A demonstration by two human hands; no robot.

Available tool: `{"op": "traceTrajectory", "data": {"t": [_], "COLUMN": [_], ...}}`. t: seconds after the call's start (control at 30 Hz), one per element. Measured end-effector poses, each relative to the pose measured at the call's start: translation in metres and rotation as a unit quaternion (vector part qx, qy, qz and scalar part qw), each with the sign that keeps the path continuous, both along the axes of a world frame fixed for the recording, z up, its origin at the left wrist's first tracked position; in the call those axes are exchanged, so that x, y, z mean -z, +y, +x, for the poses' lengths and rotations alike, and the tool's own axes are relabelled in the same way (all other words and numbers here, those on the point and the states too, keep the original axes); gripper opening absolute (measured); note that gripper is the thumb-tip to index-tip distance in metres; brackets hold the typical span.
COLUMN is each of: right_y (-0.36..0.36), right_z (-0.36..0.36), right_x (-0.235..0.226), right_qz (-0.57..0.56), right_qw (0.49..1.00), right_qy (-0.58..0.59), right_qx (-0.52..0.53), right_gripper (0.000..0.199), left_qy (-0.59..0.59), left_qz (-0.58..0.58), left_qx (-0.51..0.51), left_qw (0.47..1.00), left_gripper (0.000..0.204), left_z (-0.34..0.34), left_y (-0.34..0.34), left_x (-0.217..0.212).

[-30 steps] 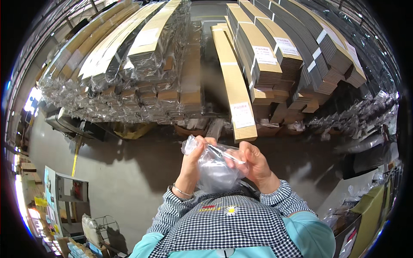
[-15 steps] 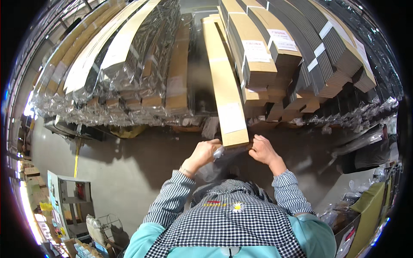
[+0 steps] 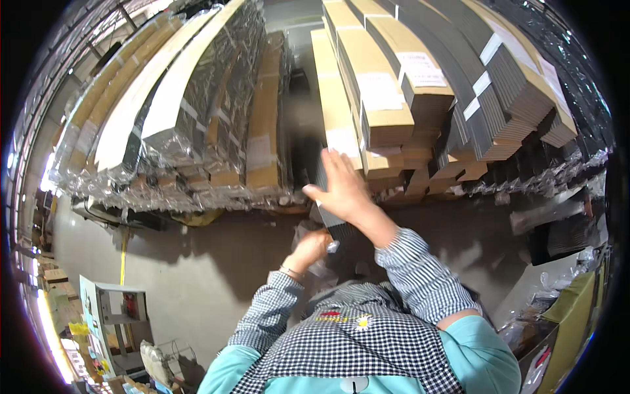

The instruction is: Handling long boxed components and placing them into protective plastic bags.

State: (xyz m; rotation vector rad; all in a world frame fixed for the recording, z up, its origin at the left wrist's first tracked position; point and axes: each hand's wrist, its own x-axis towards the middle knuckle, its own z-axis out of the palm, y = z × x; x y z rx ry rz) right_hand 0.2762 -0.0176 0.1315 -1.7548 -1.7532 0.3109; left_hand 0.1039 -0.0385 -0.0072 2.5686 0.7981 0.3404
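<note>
A long tan cardboard bundle (image 3: 331,98) with a white label lies at the left edge of the right-hand stack. My right hand (image 3: 344,190) is open, fingers stretched out, over the bundle's near end; I cannot tell whether it touches. Beneath that hand, a dark grey ribbed piece (image 3: 336,226) runs toward me, partly hidden. Lower and to the left, my left hand (image 3: 312,251) is closed on a crumpled bit of clear plastic film (image 3: 333,247), beside the ribbed piece's near end. More clear film hangs below it.
Plastic-wrapped long bundles (image 3: 190,111) are stacked on the left. Strapped tan and dark grey bundles (image 3: 377,85) jut toward me on the right, with a dark gap between the stacks. A grey open-sided cabinet (image 3: 118,322) stands lower left; a green-sided container (image 3: 567,315) lower right.
The tan bundle's near end has gone farther away, into line with the stack. My right hand has moved up and left and opened. My left hand stays low, still on the film.
</note>
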Motion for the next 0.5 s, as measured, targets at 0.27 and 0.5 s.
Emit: {"op": "traceTrajectory", "data": {"t": [0.27, 0.5], "right_y": [0.053, -0.027], "right_z": [0.014, 0.014], "right_x": [0.050, -0.007], "right_qz": [-0.179, 0.066], "right_qw": [0.976, 0.849], "right_qy": [0.123, 0.503], "right_qx": [0.022, -0.148], "right_gripper": [0.101, 0.079], "left_qy": [-0.127, -0.231], "left_qz": [-0.061, -0.053], "left_qx": [-0.126, -0.142], "left_qw": [0.982, 0.961], "left_gripper": [0.014, 0.013], "left_z": [-0.002, -0.042], "left_y": [-0.026, -0.067], "left_x": [-0.007, -0.083]}}
